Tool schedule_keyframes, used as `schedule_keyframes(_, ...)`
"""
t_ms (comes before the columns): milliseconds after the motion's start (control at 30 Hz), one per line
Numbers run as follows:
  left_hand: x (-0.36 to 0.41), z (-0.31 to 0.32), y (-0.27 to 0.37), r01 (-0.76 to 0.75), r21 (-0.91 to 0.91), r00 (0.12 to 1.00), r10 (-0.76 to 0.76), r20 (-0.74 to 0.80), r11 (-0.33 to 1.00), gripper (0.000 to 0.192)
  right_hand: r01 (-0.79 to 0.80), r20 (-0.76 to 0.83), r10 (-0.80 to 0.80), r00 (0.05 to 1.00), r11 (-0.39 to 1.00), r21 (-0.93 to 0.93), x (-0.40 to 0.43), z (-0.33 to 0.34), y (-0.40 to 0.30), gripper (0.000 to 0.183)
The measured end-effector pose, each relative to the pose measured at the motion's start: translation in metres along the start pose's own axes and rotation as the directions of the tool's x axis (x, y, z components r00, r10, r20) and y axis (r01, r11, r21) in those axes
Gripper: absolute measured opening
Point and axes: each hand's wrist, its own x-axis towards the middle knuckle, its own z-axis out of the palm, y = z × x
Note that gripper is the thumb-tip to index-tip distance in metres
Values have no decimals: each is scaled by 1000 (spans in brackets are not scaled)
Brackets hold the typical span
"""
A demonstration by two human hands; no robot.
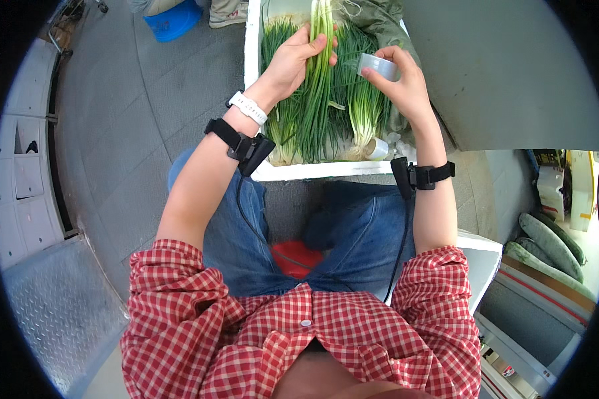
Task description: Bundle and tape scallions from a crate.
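My left hand [299, 62] is closed around a bunch of green onions [321, 70], its pale stalks pointing away from me and its green leaves hanging towards me. In my right hand [404, 82] is a roll of clear tape [378, 67], pinched between thumb and fingers just right of the bunch. A short length of film seems to stick out from the roll's left side. Below both hands stands a white foam box [299, 172] holding more green onions [364, 112]. A second, smaller white roll [378, 148] lies in its near right corner.
Dark green cloth or plastic [379, 20] drapes over the box's far right corner. A large grey panel [509, 75] borders the right side. Another person's shoe [228, 16] and a blue stool [174, 21] are beyond to the left. Wax gourds [551, 244] lie at the right.
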Motion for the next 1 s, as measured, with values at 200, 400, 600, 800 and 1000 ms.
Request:
schedule_keyframes(200,-8,-8,-12,120,-59,993,-119,19,991,39,-163,133,99,986,721,674,1,-11,-24,39)
schedule_keyframes(400,-6,10,-20,131,84,990,-125,-72,988,52,-152,227,-38,973,634,759,3,-4,-31,33)
schedule_keyframes(600,-7,-2,-28,129,-32,992,-129,19,991,58,-118,170,40,985,869,480,0,14,-14,29)
schedule_keyframes(800,-10,13,-24,26,72,998,-30,46,997,57,-46,55,32,998,960,277,0,19,-23,29)
schedule_keyframes(1000,-4,3,-32,-20,163,985,48,-167,986,47,-33,66,19,998,974,223,0,22,-30,28)
